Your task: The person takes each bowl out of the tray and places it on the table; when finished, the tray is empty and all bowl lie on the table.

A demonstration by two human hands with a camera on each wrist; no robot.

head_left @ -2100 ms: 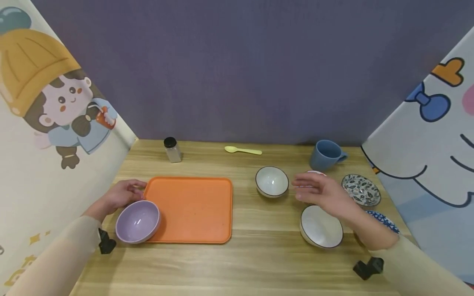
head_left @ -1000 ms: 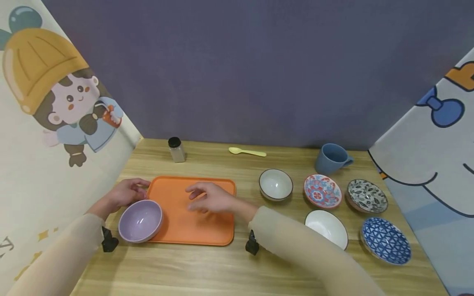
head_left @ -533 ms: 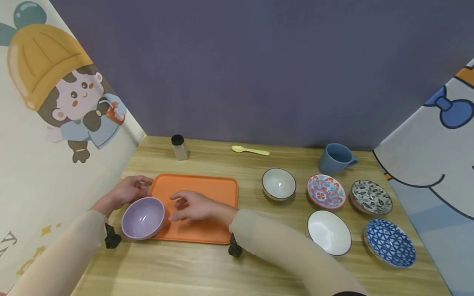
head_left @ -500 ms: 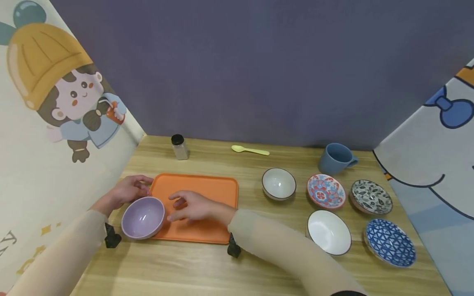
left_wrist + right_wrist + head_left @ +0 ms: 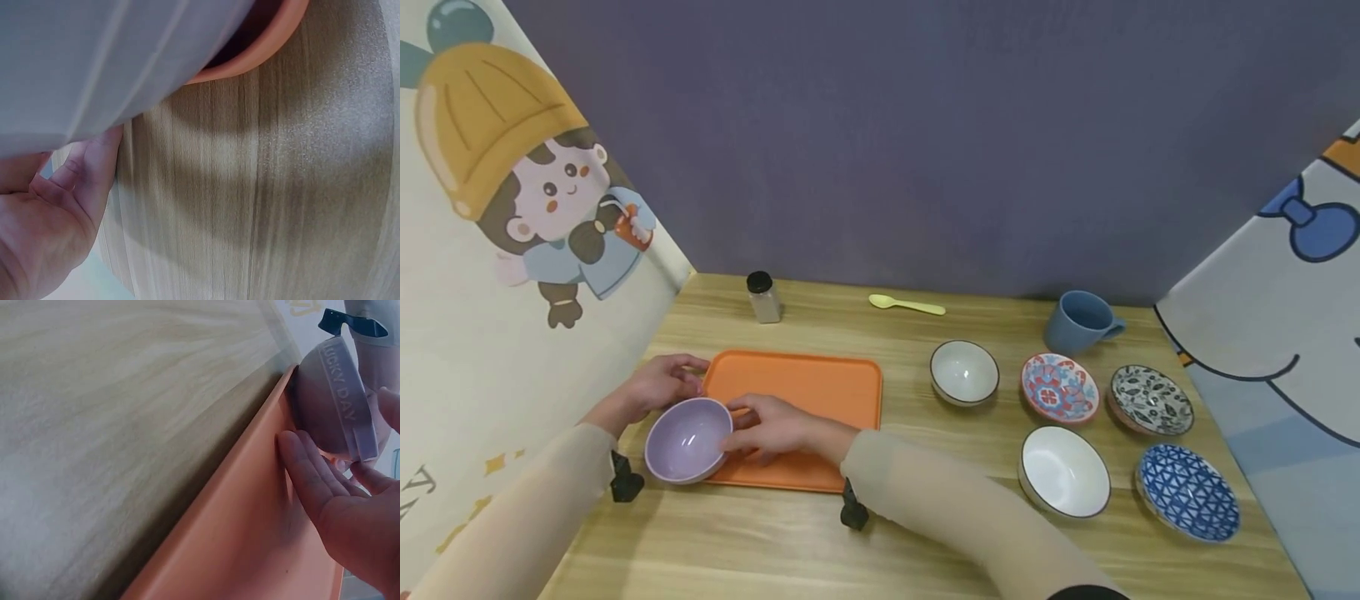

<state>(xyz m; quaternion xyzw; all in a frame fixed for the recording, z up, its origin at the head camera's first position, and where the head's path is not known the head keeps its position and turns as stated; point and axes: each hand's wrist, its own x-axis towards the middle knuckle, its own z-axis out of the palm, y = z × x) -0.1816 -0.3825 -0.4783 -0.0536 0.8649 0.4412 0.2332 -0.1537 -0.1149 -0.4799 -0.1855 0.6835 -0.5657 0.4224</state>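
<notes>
A lilac bowl overlaps the left side of an orange tray in the head view; how it is supported is unclear. My left hand lies at the bowl's far left side, near the tray's back left corner, its fingers loosely bent; the bowl partly hides it in the left wrist view. My right hand reaches in over the tray from the right, thumb and fingertips at the bowl's right rim. In the right wrist view, its fingers are fairly straight beside the bowl, which bears raised lettering.
Behind the tray stands a black-lidded jar, with a yellow spoon to its right. Further right are a small white bowl, a larger white one, a blue mug, and patterned dishes in red, black and blue.
My right hand has come across from the bowls on the right, over the tray, to the lilac bowl's right rim. The left hand and lilac bowl have stayed together with little movement.
</notes>
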